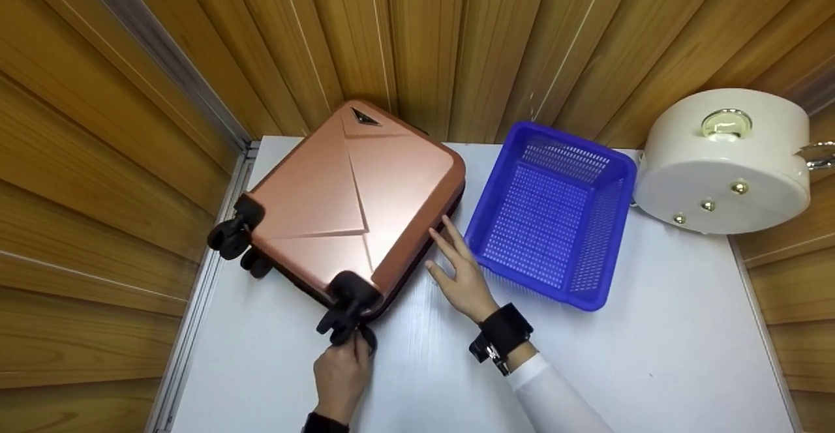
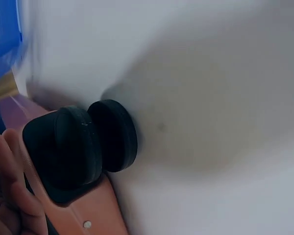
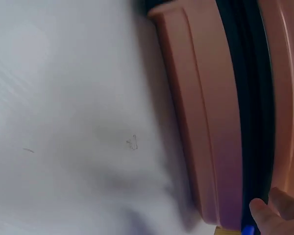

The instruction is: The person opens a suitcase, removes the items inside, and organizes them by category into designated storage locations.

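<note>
A rose-gold hard-shell suitcase (image 1: 319,198) lies flat and turned at an angle on the white table, its black wheels toward the person. My left hand (image 1: 342,371) is at its near corner, with curled fingers gripping the suitcase beside a wheel (image 1: 346,302); the fingertips are partly hidden. Up close in the left wrist view are that hand's bent fingers (image 2: 14,181) and a black double wheel (image 2: 88,144). My right hand (image 1: 464,280) has its fingers spread, fingertips touching the suitcase's right side near the dark seam (image 3: 252,122).
A blue perforated plastic basket (image 1: 554,296) stands just right of my right hand. Farther right, a cream rounded bag (image 1: 724,159) with gold studs leans at the back corner. Wood-panelled walls (image 1: 424,42) enclose the white table (image 1: 672,355).
</note>
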`<state>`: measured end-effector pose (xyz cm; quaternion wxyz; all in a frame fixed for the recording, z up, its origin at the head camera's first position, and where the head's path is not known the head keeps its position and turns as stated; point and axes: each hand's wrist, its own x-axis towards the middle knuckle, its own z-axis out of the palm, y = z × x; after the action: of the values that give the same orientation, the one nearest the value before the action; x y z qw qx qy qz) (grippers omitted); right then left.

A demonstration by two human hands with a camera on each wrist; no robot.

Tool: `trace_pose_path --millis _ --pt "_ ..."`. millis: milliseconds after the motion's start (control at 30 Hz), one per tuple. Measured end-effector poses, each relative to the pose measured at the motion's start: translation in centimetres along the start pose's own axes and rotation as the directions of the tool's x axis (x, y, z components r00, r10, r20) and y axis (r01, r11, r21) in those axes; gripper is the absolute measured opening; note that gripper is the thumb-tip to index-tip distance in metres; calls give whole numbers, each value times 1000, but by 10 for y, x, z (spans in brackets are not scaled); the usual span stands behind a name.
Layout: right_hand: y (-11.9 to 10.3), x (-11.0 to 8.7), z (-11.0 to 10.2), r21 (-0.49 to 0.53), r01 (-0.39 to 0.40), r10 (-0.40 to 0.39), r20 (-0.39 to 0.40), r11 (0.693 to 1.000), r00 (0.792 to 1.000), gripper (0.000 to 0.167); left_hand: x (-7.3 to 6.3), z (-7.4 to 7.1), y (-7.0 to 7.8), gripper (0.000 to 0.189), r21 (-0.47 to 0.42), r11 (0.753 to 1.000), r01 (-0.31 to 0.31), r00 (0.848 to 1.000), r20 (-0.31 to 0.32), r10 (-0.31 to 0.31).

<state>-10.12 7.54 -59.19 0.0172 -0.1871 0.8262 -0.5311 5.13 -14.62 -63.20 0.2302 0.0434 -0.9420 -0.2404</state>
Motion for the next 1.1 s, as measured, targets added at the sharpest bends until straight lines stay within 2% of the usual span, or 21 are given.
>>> trace_pose_path --millis 133,233,400,533,667,867,1000,1100 --pt "-11 -7 1 -18 32 -32 -16 999 999 68 -2 14 20 10 -5 995 -95 995 -21 95" --pt "-22 -11 3 -27 74 -75 -34 997 997 72 -2 25 35 17 3 989 -148 989 -13 148" --pt "-34 -14 8 -66 120 -123 -56 991 991 80 -3 41 56 21 2 982 -188 981 41 188" --pt "-35 -12 7 -105 107 -114 -70 989 991 90 -2 53 68 19 10 973 -229 972 63 228" --pt "-32 -7 2 -86 78 -84 -64 993 994 91 2 60 71 23 41 962 -269 963 26 268" --pt "-33 -2 -4 -25 9 -9 -27 1000 1000 97 8 58 68 30 33 957 -287 958 -12 288" --pt "-37 -1 -7 2 -63 63 5 998 998 100 11 57 62 30 41 943 -330 941 -63 332" --pt "-39 1 -8 14 -87 86 15 996 996 100 13 56 58 27 45 935 -353 928 -106 356"
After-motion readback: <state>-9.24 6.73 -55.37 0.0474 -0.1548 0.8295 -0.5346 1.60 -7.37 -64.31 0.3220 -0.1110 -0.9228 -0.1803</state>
